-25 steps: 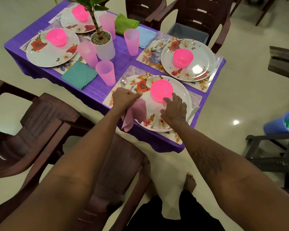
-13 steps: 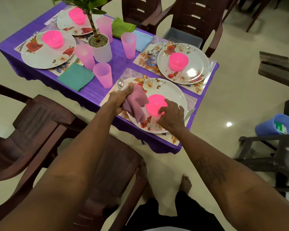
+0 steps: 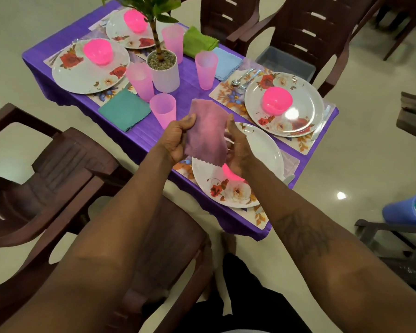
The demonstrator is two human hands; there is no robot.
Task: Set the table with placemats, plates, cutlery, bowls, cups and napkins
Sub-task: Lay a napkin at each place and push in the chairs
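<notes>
I hold a mauve napkin (image 3: 207,133) spread flat above the nearest place setting. My left hand (image 3: 178,138) pinches its left edge and my right hand (image 3: 237,145) grips its right edge. Under them lies a floral plate (image 3: 262,150) on a floral placemat (image 3: 257,218), with a pink bowl (image 3: 229,174) mostly hidden by my right hand. A pink cup (image 3: 163,110) stands just left of the napkin. The purple table (image 3: 135,138) carries three other plates with pink bowls, pink cups, and teal (image 3: 124,111), green (image 3: 197,42) and blue (image 3: 226,62) napkins.
A potted plant (image 3: 165,68) stands mid-table. Brown plastic chairs surround the table: one at my left (image 3: 58,169), one below my arms, two at the far side (image 3: 305,37). A grey bin (image 3: 283,63) sits on a far chair. A blue tub (image 3: 406,210) lies at right.
The napkin went from crumpled in my left hand on the plate to lifted and spread between both hands. My right hand left the pink bowl and took the napkin's right edge.
</notes>
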